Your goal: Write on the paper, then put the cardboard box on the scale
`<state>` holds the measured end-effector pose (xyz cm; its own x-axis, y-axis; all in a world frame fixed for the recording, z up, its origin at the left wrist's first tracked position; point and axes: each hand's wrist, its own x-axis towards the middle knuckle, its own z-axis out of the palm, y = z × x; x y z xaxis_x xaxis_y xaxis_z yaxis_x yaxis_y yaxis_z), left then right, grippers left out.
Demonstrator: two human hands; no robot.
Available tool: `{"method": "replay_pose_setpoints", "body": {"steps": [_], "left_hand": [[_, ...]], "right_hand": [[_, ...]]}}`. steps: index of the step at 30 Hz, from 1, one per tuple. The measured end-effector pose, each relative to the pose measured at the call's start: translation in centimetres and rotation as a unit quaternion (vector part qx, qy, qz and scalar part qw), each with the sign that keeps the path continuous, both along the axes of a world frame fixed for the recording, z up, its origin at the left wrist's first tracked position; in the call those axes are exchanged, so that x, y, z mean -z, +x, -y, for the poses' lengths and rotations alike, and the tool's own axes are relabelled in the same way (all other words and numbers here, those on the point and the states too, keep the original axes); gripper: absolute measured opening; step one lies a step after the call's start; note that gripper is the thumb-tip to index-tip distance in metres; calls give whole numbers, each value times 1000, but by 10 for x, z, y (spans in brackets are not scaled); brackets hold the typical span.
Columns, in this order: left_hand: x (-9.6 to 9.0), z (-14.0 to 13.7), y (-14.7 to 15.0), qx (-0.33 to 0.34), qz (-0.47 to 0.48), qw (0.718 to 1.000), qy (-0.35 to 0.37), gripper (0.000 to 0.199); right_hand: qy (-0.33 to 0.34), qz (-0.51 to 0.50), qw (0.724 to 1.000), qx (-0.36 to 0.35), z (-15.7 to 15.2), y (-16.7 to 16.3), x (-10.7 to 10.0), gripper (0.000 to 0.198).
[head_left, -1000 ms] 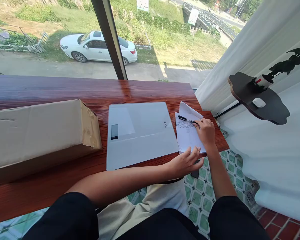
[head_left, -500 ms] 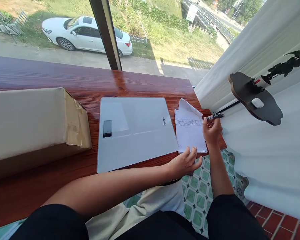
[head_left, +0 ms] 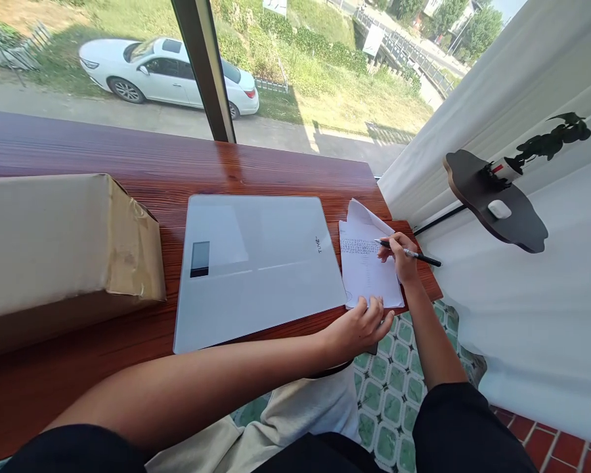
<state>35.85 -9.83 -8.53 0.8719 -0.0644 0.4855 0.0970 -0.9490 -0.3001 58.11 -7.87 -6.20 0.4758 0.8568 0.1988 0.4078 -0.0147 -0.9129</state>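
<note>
- a pen (head_left: 408, 252) is pinched in the right hand (head_left: 398, 255), its tip on the paper (head_left: 367, 272).
- the paper's near edge is pressed down by the left hand (head_left: 359, 326), fingers spread flat.
- a scale (head_left: 256, 266) lies beside the paper on the bench (head_left: 128, 164).

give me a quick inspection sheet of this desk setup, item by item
surface: glossy red-brown wooden desk along a window.
job's things: white paper sheet with lines of writing near its top; black pen, tip on the sheet.
clutter: flat white scale with a small dark display; taped cardboard box at left.
grippers: right hand holds the pen; left hand rests on the sheet's near edge.
cables: nothing seen.
surroundings: white curtain, dark wall shelf, white car outside.
</note>
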Motion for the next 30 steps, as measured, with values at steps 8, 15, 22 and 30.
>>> {"method": "replay_pose_setpoints", "body": {"steps": [8,15,22,30], "left_hand": [[5,0,1,-1,-13,1000,17,45],[10,0,2,4,-22,1000,22,47],[-1,-3,-2,-3,-48,998,31,46],[-2,-4,-2,0,-54,998,27,46]], "right_hand": [[-8,103,994,31,4,-3,6,40],[-30,100,994,32,1,-3,15,41],[-78,66,995,18,0,-7,10,36],[-71,74,995,2,-2,-5,14,38]]}}
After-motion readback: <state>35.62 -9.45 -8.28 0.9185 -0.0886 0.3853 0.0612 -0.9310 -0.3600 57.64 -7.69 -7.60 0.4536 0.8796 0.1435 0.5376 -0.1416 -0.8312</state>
